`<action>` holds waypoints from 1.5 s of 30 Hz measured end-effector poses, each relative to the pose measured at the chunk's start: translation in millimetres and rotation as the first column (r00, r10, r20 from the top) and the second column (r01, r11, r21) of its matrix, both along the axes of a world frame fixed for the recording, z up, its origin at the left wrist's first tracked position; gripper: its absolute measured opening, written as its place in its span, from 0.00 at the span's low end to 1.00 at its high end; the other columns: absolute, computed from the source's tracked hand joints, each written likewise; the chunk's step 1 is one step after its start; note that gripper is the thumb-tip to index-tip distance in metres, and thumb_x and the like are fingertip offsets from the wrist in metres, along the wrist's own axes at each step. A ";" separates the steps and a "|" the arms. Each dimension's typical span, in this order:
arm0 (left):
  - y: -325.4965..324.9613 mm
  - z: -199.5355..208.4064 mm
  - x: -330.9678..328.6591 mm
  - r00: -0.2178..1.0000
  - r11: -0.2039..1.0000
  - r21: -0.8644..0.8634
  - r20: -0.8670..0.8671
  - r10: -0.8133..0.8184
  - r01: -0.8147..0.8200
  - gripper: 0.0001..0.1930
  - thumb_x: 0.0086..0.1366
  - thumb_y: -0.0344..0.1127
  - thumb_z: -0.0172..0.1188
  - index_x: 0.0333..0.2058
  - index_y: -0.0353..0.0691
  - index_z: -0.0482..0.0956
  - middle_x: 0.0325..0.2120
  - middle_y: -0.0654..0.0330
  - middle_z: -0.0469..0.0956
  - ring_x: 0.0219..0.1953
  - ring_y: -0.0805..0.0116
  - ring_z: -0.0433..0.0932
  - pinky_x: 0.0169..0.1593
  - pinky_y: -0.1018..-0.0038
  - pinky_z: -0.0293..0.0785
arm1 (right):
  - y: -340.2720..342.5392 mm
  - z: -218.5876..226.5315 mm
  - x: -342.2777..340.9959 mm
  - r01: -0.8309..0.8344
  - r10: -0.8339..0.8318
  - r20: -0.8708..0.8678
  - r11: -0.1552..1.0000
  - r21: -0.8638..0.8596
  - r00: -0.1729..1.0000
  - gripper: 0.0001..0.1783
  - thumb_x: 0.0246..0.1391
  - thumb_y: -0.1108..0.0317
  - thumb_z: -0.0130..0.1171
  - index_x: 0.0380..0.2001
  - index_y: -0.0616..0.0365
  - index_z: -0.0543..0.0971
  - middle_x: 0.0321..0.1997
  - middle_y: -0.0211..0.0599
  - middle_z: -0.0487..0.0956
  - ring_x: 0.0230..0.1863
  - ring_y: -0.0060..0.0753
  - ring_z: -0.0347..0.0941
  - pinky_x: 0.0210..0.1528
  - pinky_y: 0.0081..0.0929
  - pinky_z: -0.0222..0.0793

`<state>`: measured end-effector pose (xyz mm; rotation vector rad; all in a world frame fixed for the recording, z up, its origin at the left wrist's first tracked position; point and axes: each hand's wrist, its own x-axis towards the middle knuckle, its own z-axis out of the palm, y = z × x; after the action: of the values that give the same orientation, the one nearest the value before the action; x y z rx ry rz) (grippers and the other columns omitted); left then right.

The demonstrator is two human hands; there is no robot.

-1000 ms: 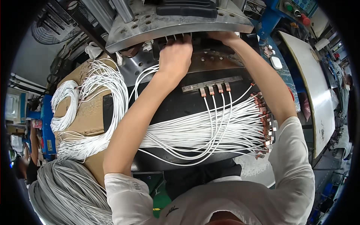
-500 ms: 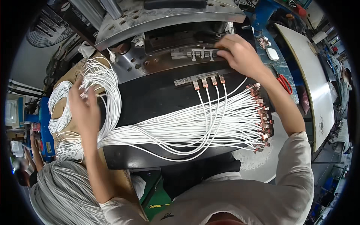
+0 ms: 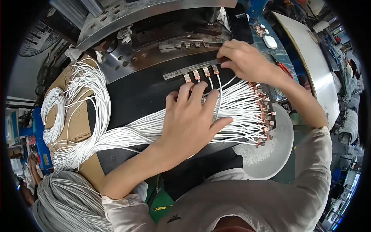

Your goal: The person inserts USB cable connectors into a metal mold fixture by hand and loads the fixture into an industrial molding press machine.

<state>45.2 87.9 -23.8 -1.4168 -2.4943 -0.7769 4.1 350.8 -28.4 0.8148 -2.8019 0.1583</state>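
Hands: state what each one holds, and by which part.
Left hand lies flat on the white wires, gripping nothing. Right hand pinches the metal strip at its right end.

Black work mat [image 3: 135, 96] carries fanned white cables [image 3: 239, 112]; metal fixture bar [image 3: 193, 69] with four connectors at far edge.

A long white curved counter [image 3: 315, 73] runs right of the grip; a grey perforated metal machine plate [image 3: 127, 15] stands beyond it, blue metal framing [image 3: 36, 135] far left.
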 end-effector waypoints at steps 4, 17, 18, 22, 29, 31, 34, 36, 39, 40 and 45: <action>12.2 -6.1 -3.2 0.998 0.996 -0.067 0.008 0.056 -0.056 0.28 0.61 0.53 0.65 0.46 0.31 0.79 0.44 0.49 0.75 0.47 0.52 0.72 0.46 0.56 0.71 | -16.5 17.0 4.5 0.243 -0.112 0.446 0.938 -0.248 0.888 0.14 0.61 0.71 0.57 0.49 0.64 0.78 0.42 0.42 0.79 0.46 0.34 0.75 0.49 0.33 0.69; 26.9 -13.3 -146.1 0.969 0.996 0.050 -0.230 0.087 -0.078 0.15 0.61 0.41 0.63 0.26 0.32 0.80 0.23 0.47 0.80 0.29 0.50 0.82 0.34 0.60 0.80 | 22.0 -24.0 -204.8 0.351 -0.352 -0.022 0.936 -0.034 0.936 0.35 0.52 0.44 0.62 0.60 0.50 0.72 0.58 0.44 0.75 0.56 0.30 0.72 0.54 0.32 0.71; 12.0 -16.3 -156.7 0.960 0.987 -0.005 -0.233 0.157 -0.162 0.15 0.62 0.41 0.63 0.26 0.32 0.80 0.23 0.46 0.80 0.29 0.48 0.82 0.34 0.59 0.80 | -11.3 -12.2 -199.9 0.392 -0.389 -0.051 0.915 0.093 0.920 0.31 0.55 0.47 0.60 0.58 0.50 0.73 0.56 0.43 0.77 0.53 0.32 0.73 0.53 0.32 0.71; 9.6 -13.1 -161.6 0.956 0.965 -0.093 -0.189 0.226 -0.247 0.15 0.63 0.41 0.62 0.25 0.33 0.81 0.23 0.46 0.81 0.29 0.47 0.82 0.34 0.58 0.81 | 3.0 -27.2 -214.5 0.299 -0.299 -0.019 0.954 -0.021 0.954 0.20 0.61 0.56 0.55 0.52 0.52 0.75 0.51 0.39 0.79 0.49 0.35 0.75 0.52 0.33 0.72; 18.7 -11.2 -164.0 0.945 0.940 -0.132 -0.137 0.298 -0.316 0.18 0.65 0.46 0.59 0.27 0.33 0.81 0.23 0.48 0.81 0.29 0.46 0.83 0.35 0.57 0.80 | 35.3 -71.7 -234.8 0.055 0.362 0.136 0.225 -0.973 0.922 0.19 0.67 0.59 0.46 0.54 0.56 0.74 0.53 0.37 0.78 0.50 0.32 0.74 0.56 0.36 0.71; 15.2 -8.7 -162.7 0.930 0.906 -0.210 -0.066 0.362 -0.368 0.21 0.66 0.49 0.57 0.30 0.33 0.82 0.23 0.48 0.81 0.31 0.45 0.82 0.39 0.56 0.79 | 17.8 -59.5 -215.5 0.031 0.236 0.151 0.448 -0.894 0.960 0.19 0.67 0.59 0.46 0.54 0.56 0.74 0.51 0.38 0.78 0.50 0.34 0.74 0.56 0.37 0.71; 16.6 -9.6 -159.4 0.929 0.917 -0.158 -0.122 0.349 -0.365 0.19 0.63 0.48 0.61 0.28 0.34 0.81 0.23 0.48 0.81 0.31 0.47 0.83 0.36 0.59 0.80 | 6.5 -35.6 -189.1 0.046 0.034 0.105 0.735 -0.676 0.994 0.19 0.68 0.58 0.46 0.54 0.57 0.74 0.49 0.39 0.79 0.50 0.36 0.75 0.56 0.38 0.71; 11.1 -7.9 -153.6 0.924 0.917 -0.138 -0.147 0.354 -0.373 0.18 0.62 0.47 0.63 0.27 0.34 0.81 0.23 0.48 0.80 0.31 0.48 0.83 0.35 0.60 0.81 | -11.7 -22.9 -167.4 0.084 -0.074 0.040 0.870 -0.487 0.996 0.19 0.68 0.58 0.46 0.54 0.57 0.74 0.47 0.40 0.80 0.50 0.38 0.75 0.56 0.38 0.70; -10.8 6.5 -129.4 0.868 0.952 0.021 -0.404 0.287 -0.306 0.19 0.61 0.47 0.64 0.37 0.34 0.80 0.35 0.50 0.82 0.33 0.48 0.79 0.39 0.58 0.77 | -42.2 11.1 -114.6 0.169 -0.103 0.175 0.888 -0.427 0.979 0.20 0.66 0.60 0.51 0.55 0.60 0.75 0.46 0.38 0.80 0.45 0.32 0.74 0.52 0.31 0.69; -21.0 8.6 -111.6 0.885 0.933 -0.021 -0.325 0.334 -0.360 0.19 0.61 0.46 0.66 0.39 0.35 0.80 0.36 0.52 0.81 0.33 0.52 0.79 0.38 0.61 0.77 | -60.9 25.2 -64.7 0.238 -0.009 0.384 0.800 -0.551 0.923 0.21 0.64 0.63 0.57 0.56 0.63 0.76 0.46 0.36 0.80 0.41 0.25 0.71 0.47 0.23 0.68; -90.7 36.5 25.0 0.602 0.937 0.347 0.756 -0.257 -0.035 0.27 0.54 0.40 0.75 0.50 0.31 0.80 0.43 0.48 0.81 0.37 0.58 0.81 0.40 0.68 0.78 | -50.2 26.7 106.7 -0.159 0.857 0.477 0.508 -0.847 0.197 0.26 0.62 0.63 0.63 0.59 0.66 0.73 0.54 0.47 0.76 0.47 0.35 0.77 0.47 0.31 0.74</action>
<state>70.1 -2.9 12.7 -1.2686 -2.5986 -2.1631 110.8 300.6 -1.7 1.9482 -2.4622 2.2176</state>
